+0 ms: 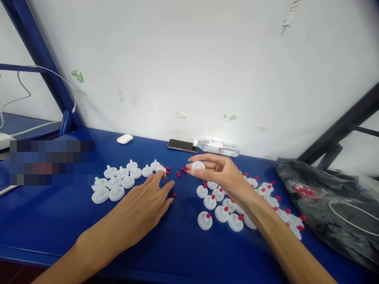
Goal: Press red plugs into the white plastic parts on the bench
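Observation:
My right hand (217, 169) pinches a round white plastic disc (197, 166) between thumb and fingers, above the blue table. Lower and to the left, my left hand (149, 195) hovers with its fingers apart. One of its fingertips overlaps a white disc (161, 169); whether they touch I cannot tell. Several white discs with bare upright stems (114, 182) stand left of that hand. Small red caps (178, 174) lie loose between my hands, and a single red cap (174, 195) is beside my left thumb. Under and around my right forearm sit several white discs with red caps on their stems (222, 213).
Along the wall lie a phone (182, 145), a clear water bottle (217, 147) and a white earphone case (124, 139). A black plastic bag (322, 213) covers the right side, with a clear packet of red caps (306, 191) on it. Blue frame posts (49, 71) rise at the left.

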The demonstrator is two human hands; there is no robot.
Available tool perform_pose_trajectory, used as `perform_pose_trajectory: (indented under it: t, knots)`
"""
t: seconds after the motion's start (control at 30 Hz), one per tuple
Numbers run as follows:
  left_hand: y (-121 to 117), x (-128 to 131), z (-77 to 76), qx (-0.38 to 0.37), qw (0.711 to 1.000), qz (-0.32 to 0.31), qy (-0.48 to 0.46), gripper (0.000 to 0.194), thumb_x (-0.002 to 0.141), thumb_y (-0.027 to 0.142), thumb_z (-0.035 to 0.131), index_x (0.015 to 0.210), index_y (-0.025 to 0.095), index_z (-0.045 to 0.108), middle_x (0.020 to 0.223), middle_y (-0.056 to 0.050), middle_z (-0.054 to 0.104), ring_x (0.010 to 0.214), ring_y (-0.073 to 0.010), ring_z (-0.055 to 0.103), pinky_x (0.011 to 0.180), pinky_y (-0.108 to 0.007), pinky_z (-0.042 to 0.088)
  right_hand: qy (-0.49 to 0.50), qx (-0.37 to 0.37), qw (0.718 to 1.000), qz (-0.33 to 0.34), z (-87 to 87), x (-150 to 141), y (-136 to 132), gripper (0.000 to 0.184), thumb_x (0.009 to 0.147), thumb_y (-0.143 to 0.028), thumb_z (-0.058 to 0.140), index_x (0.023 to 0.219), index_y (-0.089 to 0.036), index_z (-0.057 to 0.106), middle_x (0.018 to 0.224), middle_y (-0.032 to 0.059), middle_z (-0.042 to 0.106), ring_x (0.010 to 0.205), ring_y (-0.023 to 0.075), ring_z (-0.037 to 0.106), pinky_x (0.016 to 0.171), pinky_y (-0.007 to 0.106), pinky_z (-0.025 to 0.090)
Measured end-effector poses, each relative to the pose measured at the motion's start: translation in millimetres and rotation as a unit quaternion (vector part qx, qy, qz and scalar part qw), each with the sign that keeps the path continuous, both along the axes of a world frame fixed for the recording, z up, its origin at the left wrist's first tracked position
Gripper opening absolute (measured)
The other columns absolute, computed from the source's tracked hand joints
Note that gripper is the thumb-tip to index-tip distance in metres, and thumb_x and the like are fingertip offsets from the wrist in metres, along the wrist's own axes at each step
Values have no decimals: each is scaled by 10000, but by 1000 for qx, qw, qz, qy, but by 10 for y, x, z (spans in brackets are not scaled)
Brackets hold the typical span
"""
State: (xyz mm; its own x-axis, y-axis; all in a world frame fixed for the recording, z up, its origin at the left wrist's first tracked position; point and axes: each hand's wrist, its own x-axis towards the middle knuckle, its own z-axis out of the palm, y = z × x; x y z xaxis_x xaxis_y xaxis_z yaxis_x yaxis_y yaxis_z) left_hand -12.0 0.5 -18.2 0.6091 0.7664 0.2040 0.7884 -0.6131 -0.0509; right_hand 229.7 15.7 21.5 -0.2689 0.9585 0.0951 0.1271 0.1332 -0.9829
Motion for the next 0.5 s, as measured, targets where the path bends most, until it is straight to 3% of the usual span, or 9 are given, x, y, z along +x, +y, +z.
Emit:
perform_pose_trajectory:
  t: [0.07, 0.17, 0.23, 0.3, 0.4, 0.5]
  knots:
    - [34, -2, 3, 24, 999, 26, -11, 413, 1046, 285, 454, 1414, 154, 589, 1446, -237, 544, 1289, -364, 603, 932, -504, 611, -47, 29, 998, 14, 6, -28, -30, 302, 836, -417, 820, 1072, -265, 709, 1048, 47, 814, 993, 246, 767, 781, 351, 586]
    - [79, -20, -9, 45, 997, 54, -10, 476, 1016, 268, 513, 1476, 146, 537, 1538, -239, 497, 1406, -411, 503, 1069, -588, 517, -129, 93, 987, 17, 12, -60, -61, 215, 891, -445, 765, 930, -252, 677, 1057, 34, 800, 1058, 242, 738, 882, 384, 554]
    - [89, -40, -26, 32, 997, 65, 2, 511, 1014, 247, 498, 1517, 157, 492, 1610, -221, 432, 1483, -417, 413, 1089, -598, 503, -185, 119, 975, 15, 12, -66, -70, 234, 920, -475, 724, 864, -249, 702, 1120, 47, 792, 1138, 262, 711, 895, 391, 545]
    - [86, -57, -45, 11, 998, 65, 13, 533, 1023, 221, 451, 1554, 174, 444, 1659, -189, 369, 1525, -400, 353, 1097, -590, 504, -232, 133, 963, 17, 9, -58, -72, 271, 936, -503, 695, 838, -256, 748, 1183, 58, 781, 1167, 281, 699, 804, 366, 554]
    - [76, -69, -73, -11, 998, 50, 31, 546, 1027, 203, 414, 1573, 191, 417, 1673, -155, 356, 1522, -386, 365, 1106, -592, 501, -280, 153, 947, 32, -1, -23, -65, 234, 934, -487, 700, 867, -285, 797, 1189, 40, 780, 1131, 276, 704, 747, 357, 552]
    - [77, -57, -77, -24, 997, 37, 56, 505, 1030, 204, 414, 1528, 196, 493, 1623, -166, 443, 1473, -390, 445, 1103, -601, 498, -310, 163, 935, 58, -12, 20, -55, 140, 922, -415, 728, 896, -309, 816, 1123, 13, 792, 1101, 256, 702, 822, 381, 560]
